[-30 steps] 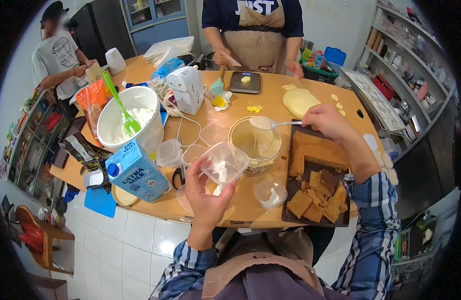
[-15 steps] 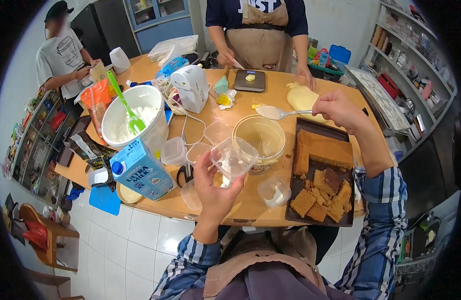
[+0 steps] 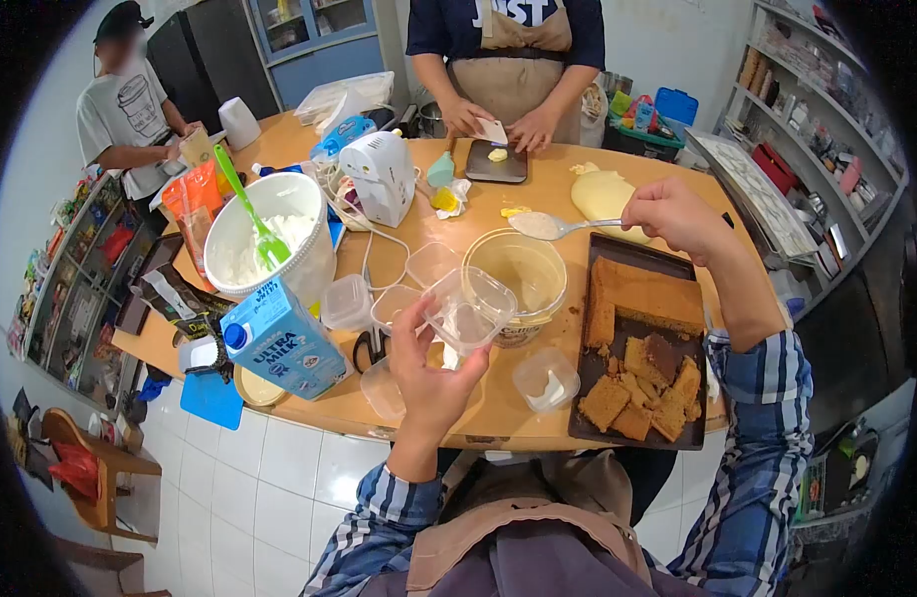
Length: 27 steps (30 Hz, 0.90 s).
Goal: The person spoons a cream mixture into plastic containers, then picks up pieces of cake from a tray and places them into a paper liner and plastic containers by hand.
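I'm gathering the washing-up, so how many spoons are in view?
1: a spoon, held up in the right hand near the round tub. Others may be hidden behind the white bowl or mixer.

Looking like a baking kitchen, showing 1 digital scale (image 3: 498,172), 1 hand mixer (image 3: 379,179), 1 milk carton (image 3: 287,343), dough (image 3: 600,194) and 1 tray (image 3: 632,331) of cut cake (image 3: 649,296)

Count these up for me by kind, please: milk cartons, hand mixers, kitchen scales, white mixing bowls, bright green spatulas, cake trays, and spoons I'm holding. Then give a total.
Milk carton: 1
Hand mixer: 1
Kitchen scale: 1
White mixing bowl: 1
Bright green spatula: 1
Cake tray: 1
Spoon in your right hand: 1
Total: 7
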Each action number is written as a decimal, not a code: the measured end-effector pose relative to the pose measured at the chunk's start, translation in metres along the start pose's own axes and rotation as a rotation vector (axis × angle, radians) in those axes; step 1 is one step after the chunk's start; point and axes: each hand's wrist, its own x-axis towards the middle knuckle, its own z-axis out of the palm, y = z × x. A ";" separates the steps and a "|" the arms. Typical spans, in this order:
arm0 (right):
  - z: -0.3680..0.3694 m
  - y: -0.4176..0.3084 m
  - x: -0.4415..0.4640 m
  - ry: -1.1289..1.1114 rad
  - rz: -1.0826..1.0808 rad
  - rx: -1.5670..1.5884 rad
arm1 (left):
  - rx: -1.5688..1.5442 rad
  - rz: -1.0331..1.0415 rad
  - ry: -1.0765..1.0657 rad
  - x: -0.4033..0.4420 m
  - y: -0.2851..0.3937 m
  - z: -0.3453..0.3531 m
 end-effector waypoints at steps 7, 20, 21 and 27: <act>-0.001 -0.003 -0.003 -0.002 -0.013 0.008 | 0.016 0.018 0.000 0.001 -0.002 -0.001; -0.003 -0.014 -0.004 -0.021 -0.041 -0.003 | 0.161 0.077 0.013 0.007 0.002 -0.002; -0.003 -0.018 -0.007 -0.017 -0.019 -0.002 | 0.165 0.080 0.014 0.007 0.002 -0.002; -0.003 -0.019 -0.006 -0.015 -0.074 0.001 | 0.205 0.100 0.013 0.007 0.002 -0.001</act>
